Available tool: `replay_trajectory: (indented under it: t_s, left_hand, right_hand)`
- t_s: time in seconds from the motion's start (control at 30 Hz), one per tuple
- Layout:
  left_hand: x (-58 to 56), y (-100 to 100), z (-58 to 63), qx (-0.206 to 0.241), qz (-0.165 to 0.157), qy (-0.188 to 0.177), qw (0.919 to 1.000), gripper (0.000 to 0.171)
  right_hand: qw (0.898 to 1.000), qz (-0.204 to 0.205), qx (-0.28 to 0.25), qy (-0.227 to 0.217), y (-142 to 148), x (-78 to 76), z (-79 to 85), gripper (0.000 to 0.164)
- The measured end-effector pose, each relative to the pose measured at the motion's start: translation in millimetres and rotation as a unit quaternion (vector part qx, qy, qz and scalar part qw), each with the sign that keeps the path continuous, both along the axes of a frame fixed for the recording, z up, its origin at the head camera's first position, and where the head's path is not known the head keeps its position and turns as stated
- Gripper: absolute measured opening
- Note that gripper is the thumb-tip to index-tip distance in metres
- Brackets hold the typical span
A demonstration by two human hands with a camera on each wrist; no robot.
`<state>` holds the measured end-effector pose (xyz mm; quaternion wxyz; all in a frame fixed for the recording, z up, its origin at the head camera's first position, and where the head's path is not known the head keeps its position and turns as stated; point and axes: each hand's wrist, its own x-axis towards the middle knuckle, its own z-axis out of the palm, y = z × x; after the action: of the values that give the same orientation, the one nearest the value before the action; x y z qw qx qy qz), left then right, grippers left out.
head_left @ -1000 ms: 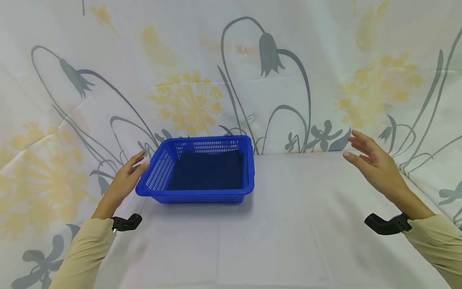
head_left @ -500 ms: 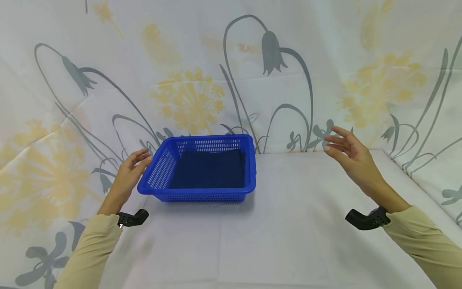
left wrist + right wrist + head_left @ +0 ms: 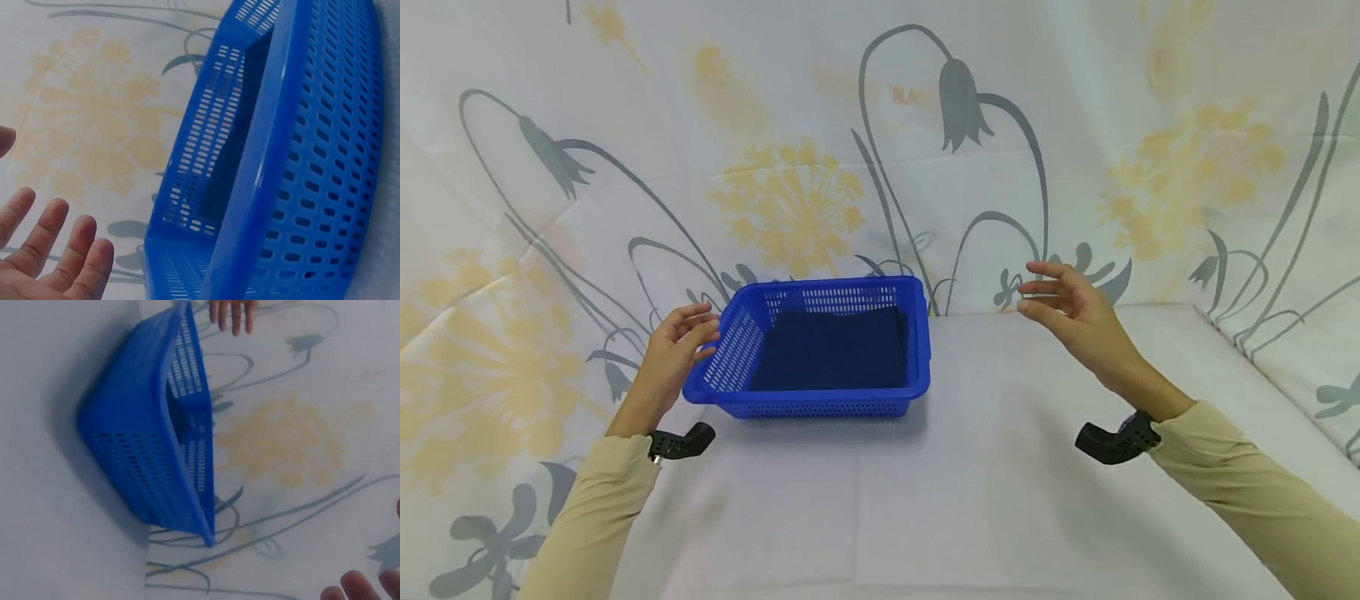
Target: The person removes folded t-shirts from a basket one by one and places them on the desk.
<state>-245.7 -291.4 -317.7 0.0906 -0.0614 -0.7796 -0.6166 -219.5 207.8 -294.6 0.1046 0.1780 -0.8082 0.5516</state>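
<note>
A blue plastic basket (image 3: 820, 407) with slotted sides stands on the white cloth, left of the middle in the head view. Dark navy fabric (image 3: 831, 350) lies flat inside it; whether anything is under it is hidden. My left hand (image 3: 670, 354) hovers by the basket's left rim, fingers relaxed and a little bent, with nothing in them. In the left wrist view its fingers (image 3: 78, 247) are apart from the basket. My right hand (image 3: 1075, 321) hangs in the air to the right of the basket, fingers loosely extended, holding nothing.
White cloth (image 3: 970, 492) covers the surface and meets a flower-printed fabric backdrop (image 3: 820, 100) behind and at the sides. Each wrist wears a black camera mount, one at the left (image 3: 681, 442) and one at the right (image 3: 1116, 439).
My right hand has moved left toward the basket through the air. The left hand has shifted slightly right, close over the basket's left rim. The basket stays in place.
</note>
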Motion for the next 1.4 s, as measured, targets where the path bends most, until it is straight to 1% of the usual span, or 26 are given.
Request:
replay_trajectory:
  t_s: [0.07, 0.17, 0.23, 0.33, 0.43, 0.5, 0.6, 0.77, 0.87, 0.97, 1.17, 1.4]
  left_hand:
    - [-1.4, 1.4, 1.2, 0.005, 0.0, -0.005, 1.0, 0.027]
    - [-4.0, 3.7, 2.0, 0.012, 0.001, -0.015, 0.9998, 0.028]
    - [-5.4, 5.2, 1.7, 0.013, 0.002, -0.022, 0.9997, 0.03]
    - [-7.3, 7.9, 0.4, 0.027, -0.001, -0.034, 0.9991, 0.03]
    - [-10.1, 10.7, -1.7, 0.029, -0.005, -0.04, 0.9987, 0.028]
    - [-12.1, 13.1, -2.8, 0.021, -0.007, -0.042, 0.9988, 0.028]
    - [-15.3, 16.0, -4.2, 0.005, -0.012, -0.048, 0.9987, 0.036]
    - [-19.1, 20.5, -6.3, -0.018, -0.017, -0.062, 0.9977, 0.053]
    - [-21.4, 23.1, -8.3, -0.023, -0.022, -0.069, 0.9971, 0.055]
    - [-23.9, 24.6, -10.5, -0.019, -0.027, -0.075, 0.9966, 0.055]
    - [-28.4, 26.8, -14.6, -0.019, -0.029, -0.075, 0.9966, 0.051]
    - [-34.4, 30.3, -19.1, -0.025, -0.02, -0.09, 0.9954, 0.053]
  right_hand:
    - [1.0, 0.006, -0.01, -0.009, -7.1, -1.7, 1.4, 0.051]
    - [0.999, 0.012, -0.023, -0.026, -16.5, -3.7, 3.4, 0.051]
    - [0.999, 0.013, -0.023, -0.035, -22.2, -4.9, 4.4, 0.052]
    - [0.999, 0.012, -0.016, -0.046, -29.8, -7.4, 5.0, 0.053]
    - [0.998, 0.016, -0.016, -0.055, -36.6, -10.5, 4.8, 0.054]
    - [0.998, 0.019, -0.02, -0.061, -41.1, -12.7, 4.5, 0.054]
    - [0.997, 0.023, -0.03, -0.07, -48.4, -16.0, 3.9, 0.054]
    - [0.993, 0.029, -0.062, -0.094, -62.3, -22.2, 2.5, 0.056]
    - [0.99, 0.033, -0.08, -0.11, -70.7, -26.1, 1.1, 0.056]
    - [0.988, 0.037, -0.09, -0.12, -79.2, -29.6, -0.9, 0.055]
    - [0.987, 0.033, -0.091, -0.132, -94.9, -36.2, -7.8, 0.057]
    - [0.987, 0.017, -0.06, -0.15, -110.3, -45.5, -16.7, 0.06]
